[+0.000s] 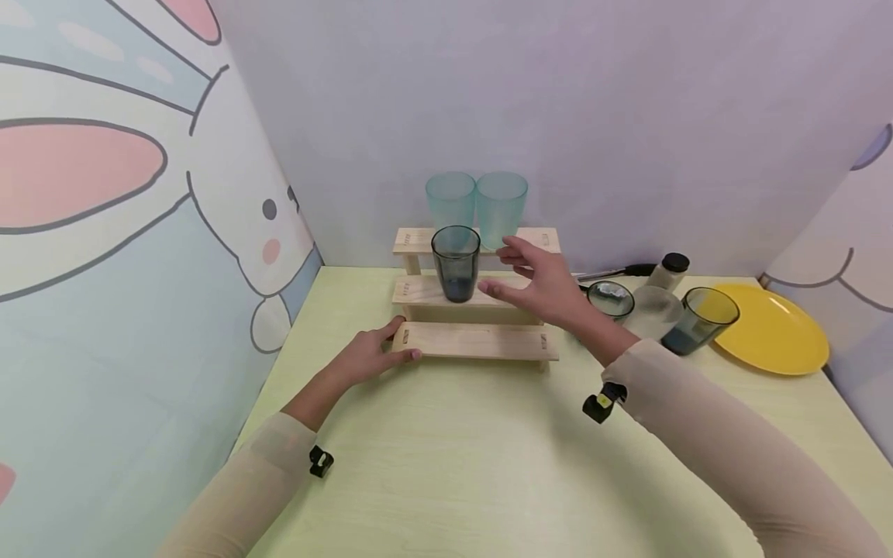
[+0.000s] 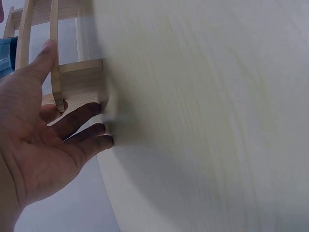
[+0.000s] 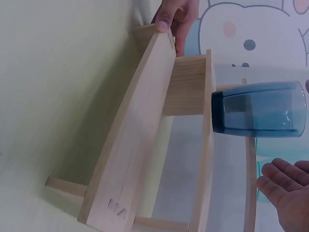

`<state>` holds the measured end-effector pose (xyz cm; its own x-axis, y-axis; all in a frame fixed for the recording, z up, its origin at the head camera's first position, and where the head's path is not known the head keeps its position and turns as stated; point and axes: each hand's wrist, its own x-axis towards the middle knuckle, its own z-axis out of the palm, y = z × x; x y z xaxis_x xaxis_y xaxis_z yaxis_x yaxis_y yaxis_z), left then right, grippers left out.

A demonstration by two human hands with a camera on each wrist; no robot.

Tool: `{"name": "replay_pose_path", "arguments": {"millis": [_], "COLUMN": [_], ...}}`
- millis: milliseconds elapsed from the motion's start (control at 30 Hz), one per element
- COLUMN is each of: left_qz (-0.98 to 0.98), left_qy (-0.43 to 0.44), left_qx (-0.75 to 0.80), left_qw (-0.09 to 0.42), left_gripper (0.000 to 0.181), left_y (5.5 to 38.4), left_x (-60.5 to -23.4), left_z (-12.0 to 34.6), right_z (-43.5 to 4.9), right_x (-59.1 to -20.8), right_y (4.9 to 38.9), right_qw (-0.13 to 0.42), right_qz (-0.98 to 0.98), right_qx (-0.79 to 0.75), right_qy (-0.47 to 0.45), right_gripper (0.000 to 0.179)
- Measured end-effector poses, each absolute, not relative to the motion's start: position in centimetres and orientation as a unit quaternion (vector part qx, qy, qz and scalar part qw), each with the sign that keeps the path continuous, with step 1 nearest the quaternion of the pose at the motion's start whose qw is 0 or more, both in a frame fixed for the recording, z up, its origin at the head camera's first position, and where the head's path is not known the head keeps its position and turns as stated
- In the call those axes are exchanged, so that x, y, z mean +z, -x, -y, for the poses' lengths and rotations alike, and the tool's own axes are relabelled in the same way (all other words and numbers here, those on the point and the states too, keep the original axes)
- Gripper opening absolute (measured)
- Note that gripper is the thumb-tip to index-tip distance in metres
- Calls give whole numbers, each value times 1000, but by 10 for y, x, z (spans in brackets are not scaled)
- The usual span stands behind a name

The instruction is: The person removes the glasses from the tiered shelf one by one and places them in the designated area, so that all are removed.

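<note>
A three-step wooden rack (image 1: 481, 341) stands on the table near the back wall. My left hand (image 1: 366, 356) grips the left end of its lowest step, thumb at the front edge and a finger round the end, as the left wrist view shows. On the middle step stands a dark blue-grey glass (image 1: 456, 267), upright. My right hand (image 1: 540, 283) is just to the right of this glass, fingers spread and holding nothing; a gap shows between them in the right wrist view. Two pale teal frosted cups (image 1: 450, 194) stand side by side on the top step.
Right of the rack sit a dark glass (image 1: 701, 322), another glass (image 1: 610, 298) partly behind my forearm, a clear cup (image 1: 652, 310), a black-lidded jar (image 1: 673, 270) and a black-handled utensil (image 1: 638, 270). A yellow plate (image 1: 781, 333) lies farther right. Walls enclose the table's back and sides.
</note>
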<state>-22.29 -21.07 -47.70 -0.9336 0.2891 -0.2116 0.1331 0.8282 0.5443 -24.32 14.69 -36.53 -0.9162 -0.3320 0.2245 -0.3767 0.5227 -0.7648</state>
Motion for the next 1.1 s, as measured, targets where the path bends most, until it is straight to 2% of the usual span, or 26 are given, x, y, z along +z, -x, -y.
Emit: {"name": "replay_pose_path", "arguments": {"millis": [500, 1100], "left_qz": [-943, -944], "left_qy": [-112, -109], "left_qx": [279, 275], "left_qw": [145, 144], "left_gripper": [104, 106], "left_y": [222, 222], "left_x": [-477, -476], "left_z": [211, 212], "right_z": [-103, -70], "right_x": [-366, -363], "right_y": [256, 264], "right_qw": [29, 67], "right_qz": [858, 881], "right_qx": [471, 449], "right_qy": [-204, -132], "right_gripper": [93, 95]}}
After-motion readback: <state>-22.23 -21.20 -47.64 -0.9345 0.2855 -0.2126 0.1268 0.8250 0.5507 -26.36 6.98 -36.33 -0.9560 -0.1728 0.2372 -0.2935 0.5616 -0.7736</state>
